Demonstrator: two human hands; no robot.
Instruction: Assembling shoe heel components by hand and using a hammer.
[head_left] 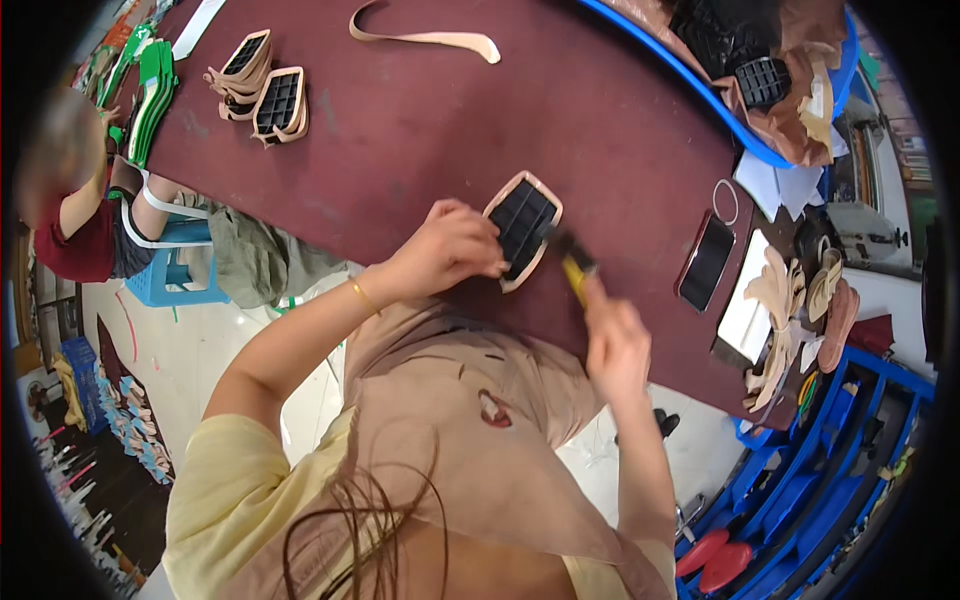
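A black ribbed panel [523, 228] with a pinkish-beige wrapped rim lies near the table's front edge. My left hand [455, 248] is closed at its left side, fingers pinching the rim. In my right hand [615, 338] is a hammer [576, 268] with a yellow and black handle, its blurred head over the panel's right edge. I cannot tell whether the head touches the rim. Farther off to the left, several similar panels [281, 104] with beige strips are stacked. A curved beige strip [440, 40] lies at the far side.
The dark red table [400, 140] spans the view. On its right are a phone [707, 262], a white pad [745, 310] and beige strips [778, 310]. A blue-rimmed tub [700, 95] holds black parts. Blue crates [800, 490] stand lower right. Another person [75, 235] sits left beside green strips [150, 100].
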